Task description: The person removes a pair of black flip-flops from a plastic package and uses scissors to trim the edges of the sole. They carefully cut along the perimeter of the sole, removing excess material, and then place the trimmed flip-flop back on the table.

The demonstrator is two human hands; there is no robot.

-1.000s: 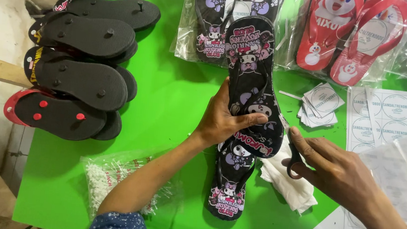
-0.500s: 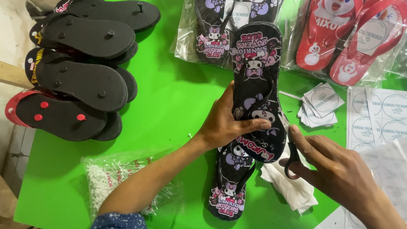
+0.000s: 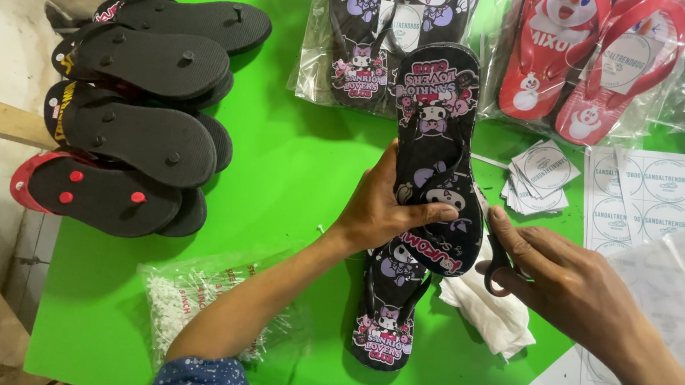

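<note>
The left hand [image 3: 378, 213] holds a black flip-flop [image 3: 438, 156] with cartoon pictures on it. The fingers are wrapped around its middle and the thumb lies across the top. The flip-flop points away from the person, so its long side runs from near to far. Its near end sits just above the right hand [image 3: 568, 285]. A second black flip-flop [image 3: 385, 314] of the same kind lies flat on the green table [image 3: 293, 179], just under the held one and nearer to the person.

The right hand is just beside the held flip-flop, on its right. Its fingers are curled close together, and they seem to be through the black loops of a pair of scissors [image 3: 496, 262]. I cannot see the blades well, so I am not sure. The scissors touch or almost touch the right edge of the held flip-flop, so the right hand is the closer one to that edge. A white cloth [image 3: 490, 311] lies under this hand.

Left of the held flip-flop, well apart, is a pile of black flip-flops [image 3: 141, 114] turned upside down. Past its far end are flip-flops in clear bags [image 3: 357, 43], and 1 bag holds a red pair [image 3: 598, 62]. To its right is a small stack of round stickers [image 3: 541, 178]. A bag of tiny white bits [image 3: 198, 300] lies near the left arm.
</note>
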